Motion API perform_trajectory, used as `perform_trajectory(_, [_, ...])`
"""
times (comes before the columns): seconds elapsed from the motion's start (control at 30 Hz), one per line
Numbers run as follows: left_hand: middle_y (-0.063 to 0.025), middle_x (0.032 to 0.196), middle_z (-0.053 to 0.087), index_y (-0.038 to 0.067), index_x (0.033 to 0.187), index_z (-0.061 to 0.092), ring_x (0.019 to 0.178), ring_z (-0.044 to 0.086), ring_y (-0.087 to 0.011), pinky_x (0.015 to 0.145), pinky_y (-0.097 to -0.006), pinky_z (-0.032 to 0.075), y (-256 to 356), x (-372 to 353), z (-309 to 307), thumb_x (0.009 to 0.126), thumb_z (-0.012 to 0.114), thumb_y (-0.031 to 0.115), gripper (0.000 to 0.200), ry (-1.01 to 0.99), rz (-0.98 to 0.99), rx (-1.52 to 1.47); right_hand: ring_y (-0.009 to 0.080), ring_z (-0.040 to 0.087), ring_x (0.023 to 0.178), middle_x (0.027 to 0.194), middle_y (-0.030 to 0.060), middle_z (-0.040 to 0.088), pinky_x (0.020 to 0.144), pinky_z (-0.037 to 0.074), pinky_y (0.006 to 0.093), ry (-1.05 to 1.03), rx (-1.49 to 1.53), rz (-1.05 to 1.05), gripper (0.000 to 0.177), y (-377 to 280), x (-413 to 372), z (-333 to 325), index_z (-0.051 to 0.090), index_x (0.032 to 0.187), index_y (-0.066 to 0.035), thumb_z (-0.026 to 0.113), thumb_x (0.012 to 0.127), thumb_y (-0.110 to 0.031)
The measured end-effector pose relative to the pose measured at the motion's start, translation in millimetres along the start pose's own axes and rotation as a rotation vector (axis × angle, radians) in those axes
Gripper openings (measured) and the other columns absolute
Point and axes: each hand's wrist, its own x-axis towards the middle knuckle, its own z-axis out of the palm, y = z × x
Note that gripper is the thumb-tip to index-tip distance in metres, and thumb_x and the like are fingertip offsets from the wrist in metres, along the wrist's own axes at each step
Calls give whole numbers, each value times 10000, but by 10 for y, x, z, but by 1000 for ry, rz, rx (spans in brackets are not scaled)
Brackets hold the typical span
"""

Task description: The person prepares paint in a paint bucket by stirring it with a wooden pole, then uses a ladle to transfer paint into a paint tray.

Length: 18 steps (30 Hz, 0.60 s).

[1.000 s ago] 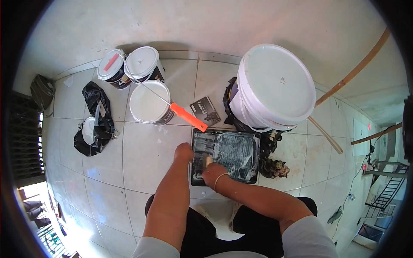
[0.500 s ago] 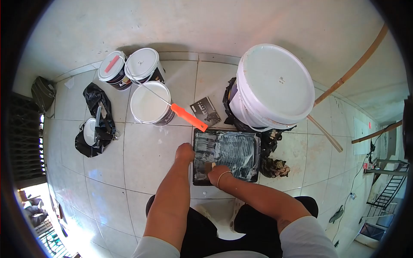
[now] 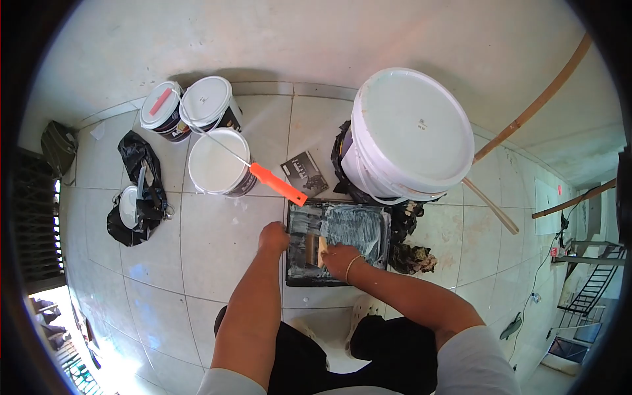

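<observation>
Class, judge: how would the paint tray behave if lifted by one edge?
Probably stiff: the paint tray shows straight edges where the left hand holds it. Likely slippery, messy: wet-looking paint coats it where the right hand works a brush.

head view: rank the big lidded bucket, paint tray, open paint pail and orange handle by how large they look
1. big lidded bucket
2. paint tray
3. open paint pail
4. orange handle
No close calls.

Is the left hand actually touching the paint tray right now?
Touching. The head view shows the left hand closed over the left rim of the paint tray, with no gap between them. The right hand holds a brush inside the tray.
</observation>
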Motion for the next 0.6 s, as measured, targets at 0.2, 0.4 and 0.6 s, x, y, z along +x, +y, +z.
perform_trajectory(0.2, [-175,1046,663,67,993,683,1016,627,-327,902,-408,491,-134,83,173,758,644,159,256,-39,-2,-82,335,655,853,882,161,668,730,540,435,-142,-112,92,218,184,-216,-273,713,889,-39,544,821,-159])
perform_trajectory(0.4, [-157,939,683,46,958,686,890,662,-290,829,-380,512,-13,127,121,735,683,151,246,66,71,144,339,660,821,895,155,670,703,536,447,227,-2,-13,171,396,-71,39,688,784,-45,549,792,-145])
perform_trajectory(0.6, [-165,946,679,40,958,687,899,659,-297,828,-379,515,-27,73,37,718,667,126,256,11,18,-15,313,643,913,942,127,672,749,522,438,-298,-98,157,202,942,-514,-253,696,801,-107,522,834,-202])
